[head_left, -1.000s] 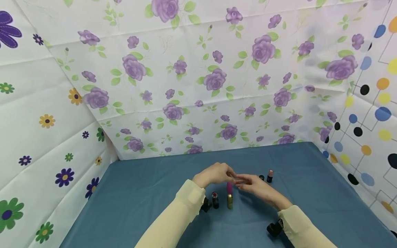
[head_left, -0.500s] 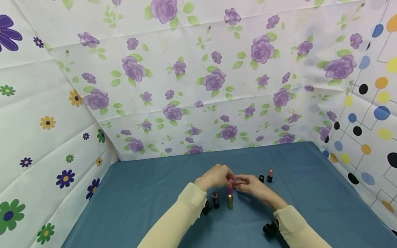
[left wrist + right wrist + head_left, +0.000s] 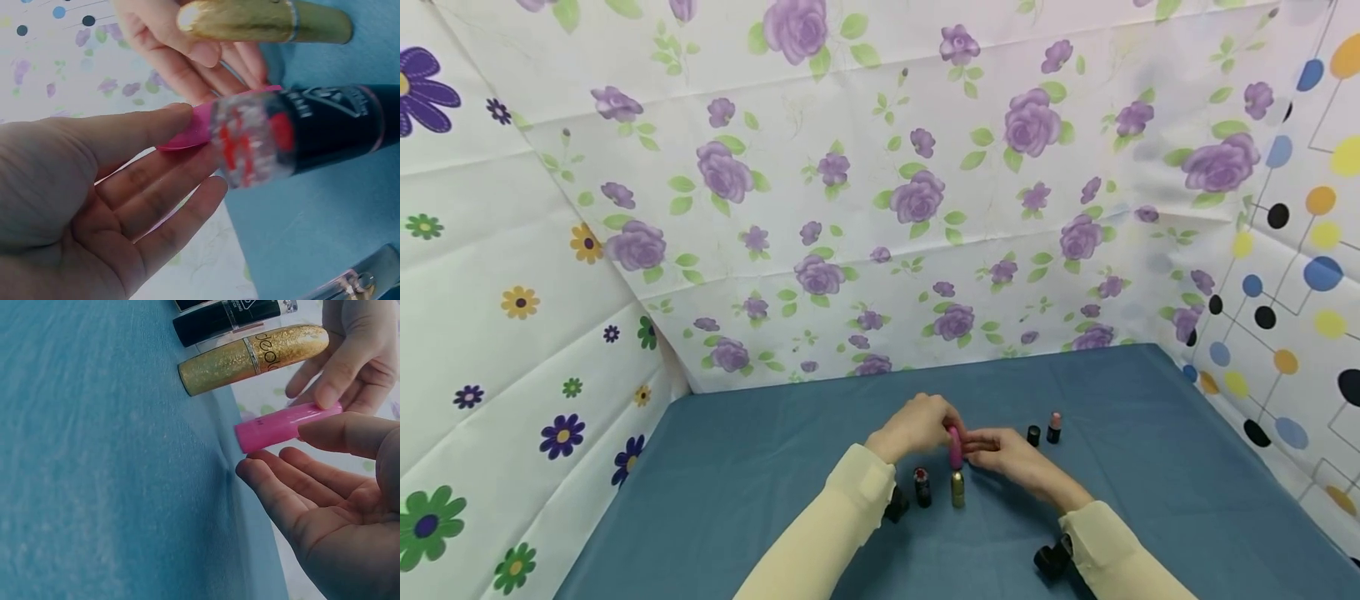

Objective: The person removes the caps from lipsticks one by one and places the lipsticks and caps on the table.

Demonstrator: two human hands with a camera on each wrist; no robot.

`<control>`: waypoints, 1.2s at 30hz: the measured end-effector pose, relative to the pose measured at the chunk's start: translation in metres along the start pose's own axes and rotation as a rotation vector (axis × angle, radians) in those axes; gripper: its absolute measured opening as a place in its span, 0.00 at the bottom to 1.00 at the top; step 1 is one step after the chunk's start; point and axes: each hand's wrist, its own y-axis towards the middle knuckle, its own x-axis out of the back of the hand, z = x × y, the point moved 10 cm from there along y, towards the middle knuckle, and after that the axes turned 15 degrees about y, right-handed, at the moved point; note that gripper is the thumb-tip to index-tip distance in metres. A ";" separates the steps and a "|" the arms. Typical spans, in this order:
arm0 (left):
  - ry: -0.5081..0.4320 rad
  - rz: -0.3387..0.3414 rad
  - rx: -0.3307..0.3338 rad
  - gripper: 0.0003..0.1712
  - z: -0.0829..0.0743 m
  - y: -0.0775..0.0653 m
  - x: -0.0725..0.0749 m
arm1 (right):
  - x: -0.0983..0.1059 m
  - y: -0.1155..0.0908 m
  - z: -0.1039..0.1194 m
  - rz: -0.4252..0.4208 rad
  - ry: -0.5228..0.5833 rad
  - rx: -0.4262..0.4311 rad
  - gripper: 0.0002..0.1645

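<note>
Left hand (image 3: 917, 427) pinching 1 pink tube (image 3: 274, 429), right hand (image 3: 1011, 458) spread beside it, contact unclear

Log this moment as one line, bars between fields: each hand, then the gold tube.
left hand: pinches pink tube | right hand: at pink tube, grip unclear | gold tube: upright on blue surface
</note>
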 end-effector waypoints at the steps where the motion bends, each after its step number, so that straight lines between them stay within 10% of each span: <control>1: -0.010 -0.005 -0.003 0.08 0.000 0.000 0.002 | 0.000 0.000 0.000 -0.005 -0.005 0.005 0.30; 14: -0.089 -0.073 0.019 0.11 0.009 -0.003 0.023 | -0.002 0.007 0.016 -0.060 0.003 0.079 0.29; 36: -0.661 -0.219 -0.022 0.18 0.026 -0.005 0.038 | -0.006 0.012 0.048 -0.079 0.262 0.095 0.29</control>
